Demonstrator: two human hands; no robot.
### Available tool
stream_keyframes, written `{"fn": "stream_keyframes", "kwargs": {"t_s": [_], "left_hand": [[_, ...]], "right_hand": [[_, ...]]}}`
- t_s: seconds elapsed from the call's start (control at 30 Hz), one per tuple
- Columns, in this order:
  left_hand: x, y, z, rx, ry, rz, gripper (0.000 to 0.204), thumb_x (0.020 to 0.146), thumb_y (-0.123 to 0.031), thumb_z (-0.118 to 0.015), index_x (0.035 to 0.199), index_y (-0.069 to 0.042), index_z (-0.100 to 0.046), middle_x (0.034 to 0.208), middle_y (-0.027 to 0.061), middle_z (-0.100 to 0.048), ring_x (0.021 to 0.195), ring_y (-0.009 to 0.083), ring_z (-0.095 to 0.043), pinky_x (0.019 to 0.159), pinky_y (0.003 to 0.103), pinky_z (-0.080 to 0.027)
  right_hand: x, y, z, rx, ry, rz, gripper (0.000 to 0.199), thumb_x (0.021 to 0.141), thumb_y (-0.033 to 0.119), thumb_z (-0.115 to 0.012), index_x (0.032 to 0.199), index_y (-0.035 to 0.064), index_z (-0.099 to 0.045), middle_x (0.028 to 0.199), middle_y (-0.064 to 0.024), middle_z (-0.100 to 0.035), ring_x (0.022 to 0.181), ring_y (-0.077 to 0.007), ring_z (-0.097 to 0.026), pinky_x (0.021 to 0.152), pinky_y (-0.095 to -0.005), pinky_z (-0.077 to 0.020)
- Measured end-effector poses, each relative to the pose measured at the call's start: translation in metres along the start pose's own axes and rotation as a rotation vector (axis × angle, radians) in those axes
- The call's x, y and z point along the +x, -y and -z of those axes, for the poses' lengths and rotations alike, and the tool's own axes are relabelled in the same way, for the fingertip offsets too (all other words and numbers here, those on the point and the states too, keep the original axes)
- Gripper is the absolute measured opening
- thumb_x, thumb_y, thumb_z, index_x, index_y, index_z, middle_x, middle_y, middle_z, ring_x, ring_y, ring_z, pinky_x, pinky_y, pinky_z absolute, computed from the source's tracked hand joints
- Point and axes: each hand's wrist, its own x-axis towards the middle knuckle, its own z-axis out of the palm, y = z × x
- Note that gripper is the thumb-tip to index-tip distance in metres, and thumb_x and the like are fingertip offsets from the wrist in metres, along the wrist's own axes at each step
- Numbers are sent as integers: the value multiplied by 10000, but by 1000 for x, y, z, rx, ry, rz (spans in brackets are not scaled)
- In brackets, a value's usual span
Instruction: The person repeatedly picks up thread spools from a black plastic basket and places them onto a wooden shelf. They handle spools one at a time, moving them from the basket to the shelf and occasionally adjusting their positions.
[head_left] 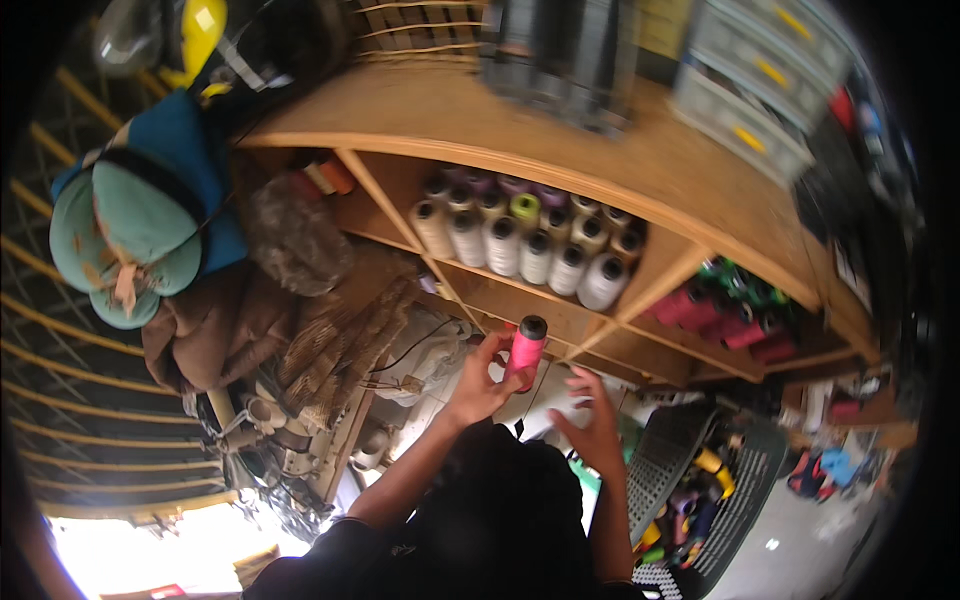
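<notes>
Seen from above, a worker wears a black top with short sleeves that end near the elbows, leaving both forearms bare. The dark fabric bunches in soft folds across the chest at the bottom of the frame. No gloves, rings, watch or bracelets show on the left hand (478,385) or the right hand (592,425), and the fingers (492,345) are uncovered.
</notes>
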Motion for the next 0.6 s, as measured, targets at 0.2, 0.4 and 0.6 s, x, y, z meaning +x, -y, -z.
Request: {"fn": "stream_keyframes", "kwargs": {"t_s": [0.2, 0.4, 0.6], "left_hand": [[-2, -1, 106, 32, -305, -39, 479, 729, -58, -751, 1170, -3, -572, 1018, 141, -644, 936, 241, -653, 791, 358, -516], [36, 18, 200, 41, -531, -53, 427, 747, 8, -711, 1151, 27, -571, 1058, 107, -574, 984, 209, -623, 855, 342, -522], [120, 51, 251, 78, -699, -81, 378, 754, 2, -721, 1103, 35, -580, 1029, 161, -642, 937, 248, -655, 794, 347, -536]], "right_hand": [[93, 68, -139, -3, 214, 295, 678, 752, 65, -749, 1318, 2, -382, 1187, -221, -493, 1057, -365, -540, 872, -435, -452], [191, 86, -252, -144, 17, 459, 491, 761, 1, -663, 1206, -19, -457, 1106, -240, -514, 996, -427, -526, 846, -472, -423], [289, 90, -311, -106, -192, 456, 356, 802, 46, -637, 1124, -32, -509, 1052, -238, -586, 999, -413, -570, 858, -451, -440]]}}
